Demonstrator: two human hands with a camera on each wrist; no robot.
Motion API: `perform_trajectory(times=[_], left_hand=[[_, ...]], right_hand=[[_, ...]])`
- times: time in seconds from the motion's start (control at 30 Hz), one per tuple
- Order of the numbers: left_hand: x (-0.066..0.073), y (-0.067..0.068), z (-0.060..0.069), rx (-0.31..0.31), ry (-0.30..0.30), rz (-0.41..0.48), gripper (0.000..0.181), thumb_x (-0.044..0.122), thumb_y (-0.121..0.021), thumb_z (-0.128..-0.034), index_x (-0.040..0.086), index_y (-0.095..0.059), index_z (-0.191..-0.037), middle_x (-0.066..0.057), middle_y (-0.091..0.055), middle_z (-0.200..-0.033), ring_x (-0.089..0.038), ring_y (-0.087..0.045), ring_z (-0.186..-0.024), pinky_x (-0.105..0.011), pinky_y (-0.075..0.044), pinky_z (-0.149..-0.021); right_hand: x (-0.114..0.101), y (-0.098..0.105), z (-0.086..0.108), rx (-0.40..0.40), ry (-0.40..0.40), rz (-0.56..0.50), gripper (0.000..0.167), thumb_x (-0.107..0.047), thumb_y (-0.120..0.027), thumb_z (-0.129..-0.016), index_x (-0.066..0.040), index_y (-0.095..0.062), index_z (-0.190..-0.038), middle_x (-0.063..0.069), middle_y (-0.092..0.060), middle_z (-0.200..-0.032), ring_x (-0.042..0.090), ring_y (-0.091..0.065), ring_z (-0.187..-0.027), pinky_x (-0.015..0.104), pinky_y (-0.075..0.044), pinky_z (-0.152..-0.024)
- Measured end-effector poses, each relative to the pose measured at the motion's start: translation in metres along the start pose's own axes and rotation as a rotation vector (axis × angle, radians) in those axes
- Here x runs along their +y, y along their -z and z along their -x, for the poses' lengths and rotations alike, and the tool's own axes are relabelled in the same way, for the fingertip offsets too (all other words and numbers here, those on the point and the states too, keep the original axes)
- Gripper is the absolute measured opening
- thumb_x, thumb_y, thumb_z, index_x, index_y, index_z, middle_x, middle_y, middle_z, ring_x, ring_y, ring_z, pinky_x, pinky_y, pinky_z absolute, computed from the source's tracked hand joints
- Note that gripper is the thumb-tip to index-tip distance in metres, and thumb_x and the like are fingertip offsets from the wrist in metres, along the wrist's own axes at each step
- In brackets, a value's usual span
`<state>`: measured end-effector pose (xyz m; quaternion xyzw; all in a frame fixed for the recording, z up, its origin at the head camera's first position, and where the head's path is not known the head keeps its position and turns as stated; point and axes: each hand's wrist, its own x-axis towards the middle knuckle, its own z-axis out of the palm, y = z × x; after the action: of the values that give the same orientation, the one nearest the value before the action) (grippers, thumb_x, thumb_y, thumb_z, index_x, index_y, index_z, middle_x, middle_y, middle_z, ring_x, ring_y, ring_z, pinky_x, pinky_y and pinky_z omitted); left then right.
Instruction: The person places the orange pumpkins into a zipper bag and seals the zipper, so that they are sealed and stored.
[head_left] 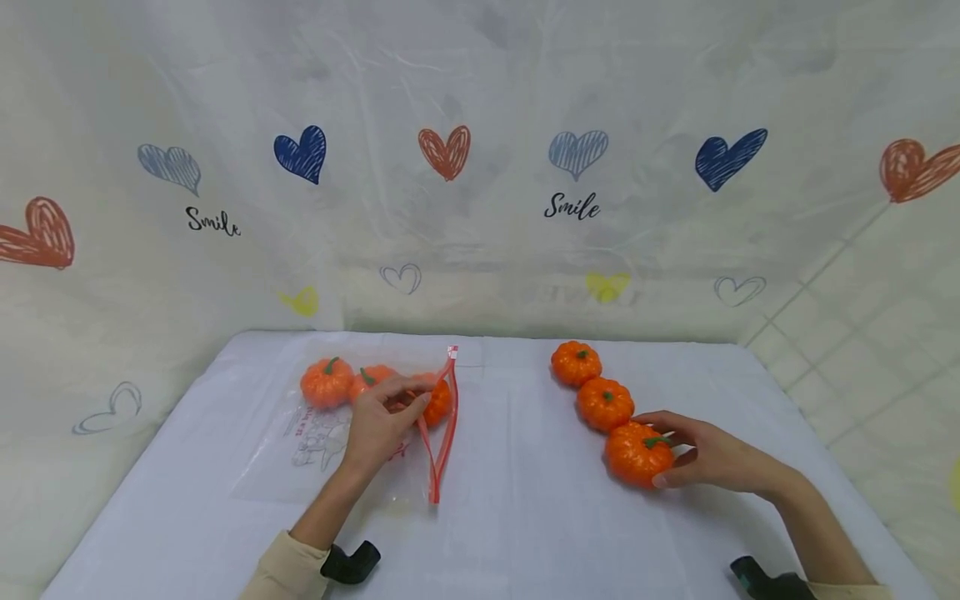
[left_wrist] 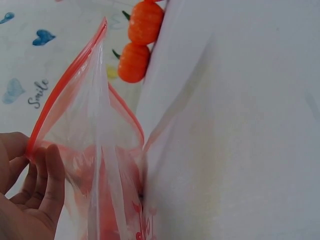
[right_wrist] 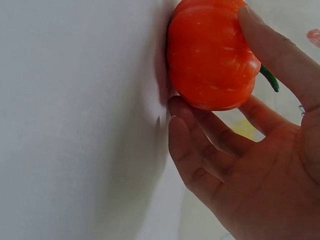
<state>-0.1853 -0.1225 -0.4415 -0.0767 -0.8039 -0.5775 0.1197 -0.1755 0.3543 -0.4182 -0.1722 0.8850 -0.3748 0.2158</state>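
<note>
A clear zip bag [head_left: 322,446] with a red-edged mouth [left_wrist: 65,85] lies at the left, its mouth facing right and gaping. Inside it sit small orange toy pumpkins: one at the far left [head_left: 327,383], one in the middle [head_left: 372,377], one close to the mouth [head_left: 440,404]. My left hand [head_left: 375,429] pinches the upper edge of the mouth between thumb and fingers, lifting it. On the right, my right hand [head_left: 712,454] holds the nearest loose pumpkin [head_left: 637,456], thumb on one side and fingers on the other. That pumpkin appears to be on the table.
Two more pumpkins, one in the middle [head_left: 605,404] and one at the back [head_left: 576,363], continue the row behind the held one. A white cloth covers the table [head_left: 510,517]. Behind it hangs a pale curtain [head_left: 495,225] printed with hearts.
</note>
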Motion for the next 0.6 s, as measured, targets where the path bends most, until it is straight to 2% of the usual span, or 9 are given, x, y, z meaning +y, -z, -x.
perform_trajectory(times=[0.13,0.43,0.6], left_hand=[[0.002,0.0,0.001,0.002,0.007,-0.004,0.017,0.019,-0.076,-0.0962,0.025,-0.081,-0.111,0.0,-0.075,-0.106,-0.021,-0.063,-0.093,-0.018,-0.055,-0.079],[0.001,-0.001,0.001,0.003,-0.002,-0.002,0.016,0.019,-0.075,-0.0965,0.023,-0.081,-0.111,-0.001,-0.076,-0.106,-0.019,-0.063,-0.092,-0.018,-0.055,-0.079],[-0.001,-0.001,0.001,-0.001,-0.001,0.0,0.016,0.02,-0.076,-0.0965,0.023,-0.081,-0.111,-0.002,-0.076,-0.106,-0.02,-0.064,-0.092,-0.018,-0.055,-0.08]], right_hand=[[-0.002,0.0,-0.001,-0.005,0.01,-0.004,0.074,-0.025,-0.084,-0.086,-0.009,-0.049,-0.15,0.028,-0.05,-0.15,0.036,-0.059,-0.122,0.021,-0.059,-0.084],[-0.01,-0.005,-0.003,-0.01,-0.024,-0.008,0.076,-0.026,-0.084,-0.086,-0.011,-0.048,-0.152,0.027,-0.049,-0.151,0.031,-0.061,-0.119,0.021,-0.059,-0.084],[-0.017,-0.007,-0.003,-0.008,0.015,-0.007,0.077,-0.025,-0.083,-0.087,-0.008,-0.047,-0.152,0.027,-0.051,-0.15,0.031,-0.06,-0.119,0.021,-0.059,-0.084]])
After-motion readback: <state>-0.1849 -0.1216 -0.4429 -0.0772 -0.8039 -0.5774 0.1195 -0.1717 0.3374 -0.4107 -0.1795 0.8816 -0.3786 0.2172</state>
